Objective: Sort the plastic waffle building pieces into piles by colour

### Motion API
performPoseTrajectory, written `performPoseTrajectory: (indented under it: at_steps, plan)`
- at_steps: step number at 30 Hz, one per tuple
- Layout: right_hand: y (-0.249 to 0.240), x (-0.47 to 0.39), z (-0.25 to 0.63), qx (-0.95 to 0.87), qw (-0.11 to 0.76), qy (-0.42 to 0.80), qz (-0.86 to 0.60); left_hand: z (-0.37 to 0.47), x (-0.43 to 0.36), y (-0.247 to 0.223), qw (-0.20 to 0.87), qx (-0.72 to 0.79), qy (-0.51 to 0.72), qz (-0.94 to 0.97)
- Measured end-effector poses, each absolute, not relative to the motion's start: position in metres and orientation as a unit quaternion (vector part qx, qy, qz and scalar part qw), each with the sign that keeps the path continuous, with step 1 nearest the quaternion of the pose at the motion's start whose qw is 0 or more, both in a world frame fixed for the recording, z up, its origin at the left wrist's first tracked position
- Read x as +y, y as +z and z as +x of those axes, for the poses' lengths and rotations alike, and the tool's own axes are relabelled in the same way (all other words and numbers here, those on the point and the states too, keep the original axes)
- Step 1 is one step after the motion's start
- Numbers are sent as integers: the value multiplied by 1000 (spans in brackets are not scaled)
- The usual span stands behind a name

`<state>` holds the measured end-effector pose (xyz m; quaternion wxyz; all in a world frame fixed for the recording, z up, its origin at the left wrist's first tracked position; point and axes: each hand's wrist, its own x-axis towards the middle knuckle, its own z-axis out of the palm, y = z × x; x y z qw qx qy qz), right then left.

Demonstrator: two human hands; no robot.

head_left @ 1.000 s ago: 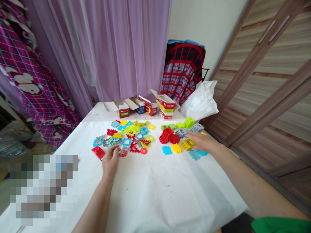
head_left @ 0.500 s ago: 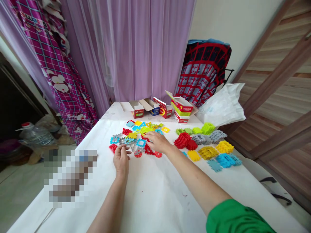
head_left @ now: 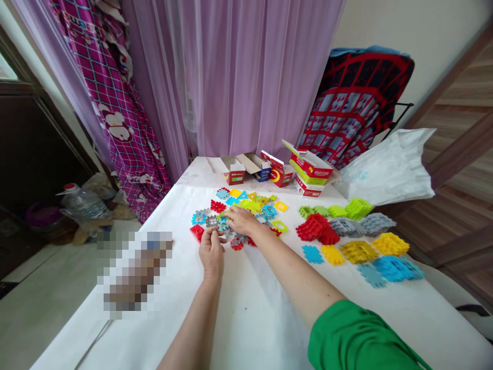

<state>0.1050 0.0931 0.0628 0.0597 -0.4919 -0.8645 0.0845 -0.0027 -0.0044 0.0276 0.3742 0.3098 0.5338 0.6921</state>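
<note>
A loose pile of notched plastic building pieces (head_left: 249,205) in red, blue, yellow, green and grey lies mid-table. My right hand (head_left: 242,221) reaches over it from the right, fingers stretched down onto pieces near its left middle and hiding some of them. At the pile's near left edge is my left hand (head_left: 211,252), its fingers curled together; anything between the fingertips is too small to make out. Just beyond those fingers lies a grey square piece (head_left: 211,221), with a red piece (head_left: 197,232) to their left.
To the right, pieces sit grouped by colour: red stacks (head_left: 314,227), grey stacks (head_left: 379,224), green ones (head_left: 358,208), yellow (head_left: 391,243) and blue (head_left: 393,268). Open small boxes (head_left: 234,174) line the back, beside a white bag (head_left: 389,167). A blurred-out patch (head_left: 134,272) covers the left edge.
My right hand has moved left across the pile, towards my left hand, which stays at the near left edge. The whole view has shifted, so the table's contents appear farther right.
</note>
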Motion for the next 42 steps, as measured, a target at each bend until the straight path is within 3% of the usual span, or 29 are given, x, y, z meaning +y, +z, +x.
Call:
performPoseTrajectory:
  at_steps: [6, 13, 17, 23, 29, 36, 42]
  plan:
    - [54, 76, 148, -862, 104, 99, -486, -3, -4, 24, 368, 539, 684, 325]
    - [65, 37, 169, -811, 279, 93, -506, -6, -3, 25, 371, 540, 674, 341]
    - [67, -8, 213, -784, 308, 71, -535, -7, -3, 27, 359, 551, 666, 352]
    - [71, -65, 342, -674, 304, -2, -673, -6, -5, 32, 363, 556, 654, 363]
    - [95, -56, 458, -533, 234, -18, -813, -4, -5, 36, 355, 574, 642, 364]
    - [101, -27, 480, -532, 120, -6, -838, -6, -3, 30, 326, 594, 623, 391]
    - [88, -21, 475, -545, 109, -58, -830, -5, -1, 30, 314, 598, 620, 400]
